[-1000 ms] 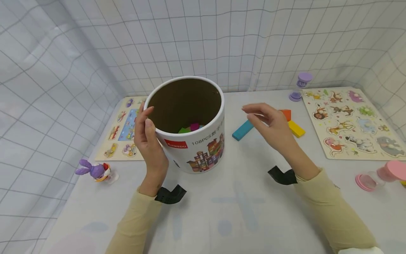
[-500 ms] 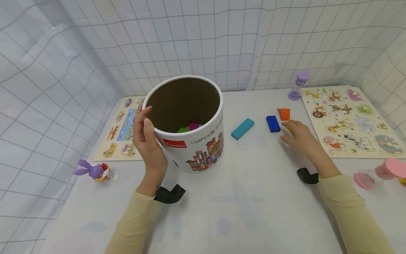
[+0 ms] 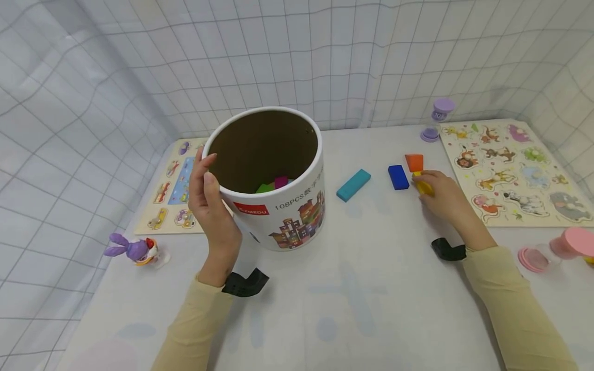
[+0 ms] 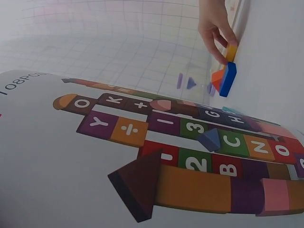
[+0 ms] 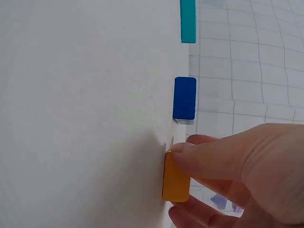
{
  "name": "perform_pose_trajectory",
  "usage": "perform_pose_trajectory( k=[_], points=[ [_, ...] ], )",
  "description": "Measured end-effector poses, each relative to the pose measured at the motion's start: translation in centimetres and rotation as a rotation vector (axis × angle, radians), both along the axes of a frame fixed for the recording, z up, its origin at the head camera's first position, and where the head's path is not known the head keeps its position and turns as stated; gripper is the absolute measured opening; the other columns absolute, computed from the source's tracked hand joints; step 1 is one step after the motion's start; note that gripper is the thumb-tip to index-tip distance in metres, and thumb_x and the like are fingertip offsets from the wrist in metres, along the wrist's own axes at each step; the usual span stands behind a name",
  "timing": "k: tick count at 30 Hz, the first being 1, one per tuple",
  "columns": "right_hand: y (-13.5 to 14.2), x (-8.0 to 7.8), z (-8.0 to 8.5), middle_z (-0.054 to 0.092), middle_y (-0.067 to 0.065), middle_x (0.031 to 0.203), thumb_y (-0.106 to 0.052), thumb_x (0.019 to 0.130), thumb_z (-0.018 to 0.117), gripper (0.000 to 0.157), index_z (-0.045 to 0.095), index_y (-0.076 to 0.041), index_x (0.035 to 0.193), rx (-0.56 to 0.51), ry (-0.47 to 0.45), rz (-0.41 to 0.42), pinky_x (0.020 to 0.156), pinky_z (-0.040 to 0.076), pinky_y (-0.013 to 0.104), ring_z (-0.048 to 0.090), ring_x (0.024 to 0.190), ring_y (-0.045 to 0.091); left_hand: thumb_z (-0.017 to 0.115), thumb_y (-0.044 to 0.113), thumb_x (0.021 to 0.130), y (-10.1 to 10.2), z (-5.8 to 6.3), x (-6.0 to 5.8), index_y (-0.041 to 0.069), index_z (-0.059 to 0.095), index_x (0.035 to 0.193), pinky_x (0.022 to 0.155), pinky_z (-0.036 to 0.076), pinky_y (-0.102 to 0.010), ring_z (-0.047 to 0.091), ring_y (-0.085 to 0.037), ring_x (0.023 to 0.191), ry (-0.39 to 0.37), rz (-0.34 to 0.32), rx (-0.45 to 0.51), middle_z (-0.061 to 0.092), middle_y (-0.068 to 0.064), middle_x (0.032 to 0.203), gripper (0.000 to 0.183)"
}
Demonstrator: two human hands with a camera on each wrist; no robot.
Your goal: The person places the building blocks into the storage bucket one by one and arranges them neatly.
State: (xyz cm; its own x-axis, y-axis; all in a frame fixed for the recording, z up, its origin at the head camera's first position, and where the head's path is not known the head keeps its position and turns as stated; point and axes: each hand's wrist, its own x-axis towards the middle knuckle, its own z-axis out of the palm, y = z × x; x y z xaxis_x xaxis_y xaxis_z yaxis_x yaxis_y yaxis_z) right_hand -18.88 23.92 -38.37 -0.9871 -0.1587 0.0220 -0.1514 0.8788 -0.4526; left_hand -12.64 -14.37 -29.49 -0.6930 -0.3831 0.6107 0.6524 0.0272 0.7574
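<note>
A white bucket (image 3: 297,221) with a red label and printed block pictures stands at centre, its mouth tilted toward me. My left hand (image 3: 215,221) holds its left side, fingertips over the rim. Green and magenta blocks (image 3: 280,182) show deep inside. At the right, my right hand (image 3: 444,198) pinches a yellow block (image 3: 424,186), its thumb (image 5: 194,156) on the near face and fingers beyond in the right wrist view. Close by lie an orange wedge-shaped block (image 3: 414,162) and a blue block (image 3: 398,177). A teal block (image 3: 354,185) lies between these and the bucket.
A wooden animal puzzle board (image 3: 515,175) lies at the right, another puzzle board (image 3: 160,198) behind the bucket at left. A purple sand timer (image 3: 436,121) stands at the back. A pink timer (image 3: 552,252) is at far right, a purple rabbit toy (image 3: 136,250) at left.
My right hand has moved right from above the blue block to the yellow block and now pinches it, turning it slightly. The left hand keeps its hold on the bucket.
</note>
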Motion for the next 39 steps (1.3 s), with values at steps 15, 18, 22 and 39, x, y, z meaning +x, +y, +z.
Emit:
perform_pose_trajectory(
  k=[15, 18, 22, 39],
  points=[
    [1.0, 0.4, 0.5, 0.03, 0.02, 0.138, -0.017, 0.09, 0.045, 0.038, 0.045, -0.009, 0.127, -0.353, -0.205, -0.219, 0.091, 0.035, 0.055, 0.036, 0.116, 0.041, 0.033, 0.008, 0.089, -0.4, -0.9, -0.7, 0.001, 0.054, 0.116, 0.105, 0.022, -0.041, 0.024, -0.017, 0.13, 0.011, -0.009, 0.003, 0.04, -0.009, 0.134, 0.035],
    [1.4, 0.4, 0.8, 0.027, 0.014, 0.142, -0.023, 0.091, 0.044, 0.041, 0.042, -0.013, 0.13, -0.504, -0.273, -0.271, 0.097, 0.03, 0.051, 0.03, 0.121, 0.035, 0.032, 0.008, 0.089, -0.2, -0.5, -0.5, 0.001, 0.054, 0.115, 0.104, 0.023, -0.041, 0.024, -0.017, 0.13, 0.009, -0.012, 0.006, 0.041, -0.008, 0.134, 0.035],
    [1.9, 0.5, 1.4, 0.026, 0.006, 0.14, -0.026, 0.091, 0.047, 0.043, 0.039, -0.016, 0.132, -0.777, -0.343, -0.308, 0.102, 0.03, 0.036, 0.027, 0.12, 0.024, 0.032, 0.007, 0.089, 0.0, -0.1, -0.2, 0.001, 0.053, 0.116, 0.104, 0.024, -0.043, 0.024, -0.017, 0.13, 0.005, -0.011, 0.005, 0.04, -0.008, 0.135, 0.035],
    [-1.3, 2.4, 5.7, 0.04, 0.009, 0.121, 0.001, 0.088, 0.048, 0.029, 0.053, -0.002, 0.117, -1.417, -0.271, 0.062, 0.086, 0.044, 0.023, 0.048, 0.104, 0.02, 0.032, 0.008, 0.088, -0.1, 0.0, 0.0, 0.0, 0.052, 0.117, 0.101, 0.029, -0.045, 0.024, -0.017, 0.13, 0.0, -0.007, -0.002, 0.038, -0.011, 0.136, 0.035]
  ],
)
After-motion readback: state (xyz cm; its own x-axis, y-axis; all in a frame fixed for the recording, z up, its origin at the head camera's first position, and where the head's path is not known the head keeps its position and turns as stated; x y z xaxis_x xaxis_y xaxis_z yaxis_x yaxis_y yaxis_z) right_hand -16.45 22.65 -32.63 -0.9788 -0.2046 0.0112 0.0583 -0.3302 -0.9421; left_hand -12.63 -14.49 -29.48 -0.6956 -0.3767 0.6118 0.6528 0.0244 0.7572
